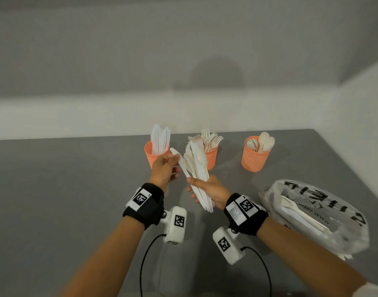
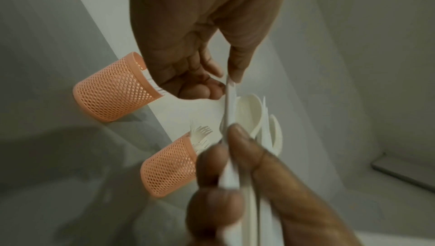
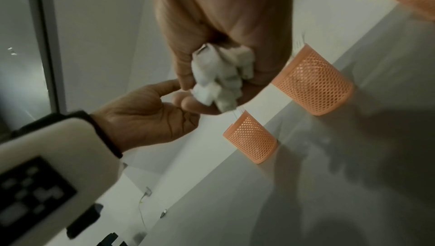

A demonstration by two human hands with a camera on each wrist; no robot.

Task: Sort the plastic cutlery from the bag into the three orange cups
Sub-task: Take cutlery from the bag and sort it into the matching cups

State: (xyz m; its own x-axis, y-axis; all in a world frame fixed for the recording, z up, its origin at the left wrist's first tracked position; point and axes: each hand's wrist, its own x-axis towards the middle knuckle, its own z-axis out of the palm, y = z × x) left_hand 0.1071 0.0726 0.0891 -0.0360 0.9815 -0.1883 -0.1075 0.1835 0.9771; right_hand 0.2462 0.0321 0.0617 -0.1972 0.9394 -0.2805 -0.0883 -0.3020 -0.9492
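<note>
My right hand [image 1: 199, 189] grips a bundle of white cutlery [image 1: 197, 166] by the handles, spoons and knives fanning upward. My left hand [image 1: 173, 165] pinches the blade end of one white knife [image 1: 180, 161], whose handle end sits by my right thumb. In the left wrist view the knife [image 2: 229, 101] runs from my left fingertips [image 2: 236, 77] down into the right hand's fingers [image 2: 237, 138]. Three orange mesh cups stand behind: one with knives [image 1: 150, 156], one with forks [image 1: 212, 158], one with spoons [image 1: 255, 159]. The right wrist view shows the bundle's handle ends [image 3: 219, 79] in my fist.
A translucent plastic bag [image 1: 312, 211] with black lettering lies on the grey table [image 1: 66, 179] at the right, more cutlery inside it. A pale wall runs behind the cups. Camera cables hang below both wrists near the table's front.
</note>
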